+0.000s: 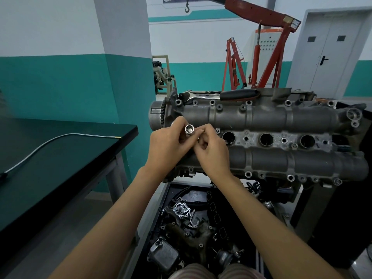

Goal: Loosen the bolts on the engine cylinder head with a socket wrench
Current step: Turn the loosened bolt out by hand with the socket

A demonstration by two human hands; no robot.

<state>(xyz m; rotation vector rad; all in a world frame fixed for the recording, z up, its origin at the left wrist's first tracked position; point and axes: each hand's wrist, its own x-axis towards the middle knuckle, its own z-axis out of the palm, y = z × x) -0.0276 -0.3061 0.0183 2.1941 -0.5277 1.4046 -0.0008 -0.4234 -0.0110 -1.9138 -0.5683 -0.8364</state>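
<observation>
Head view: both hands hold a small chrome socket [189, 129] in front of the cylinder head [261, 137]; the left hand [169, 141] and right hand [209, 148] have fingers pinched round it. It looks light, rigid, slick steel, best gripped by its round wall. The black-handled ratchet wrench [221, 95] rests on the rough cast head's far edge.

Shiny metal socket [189, 129]; matt cast cylinder head [261, 117]
</observation>
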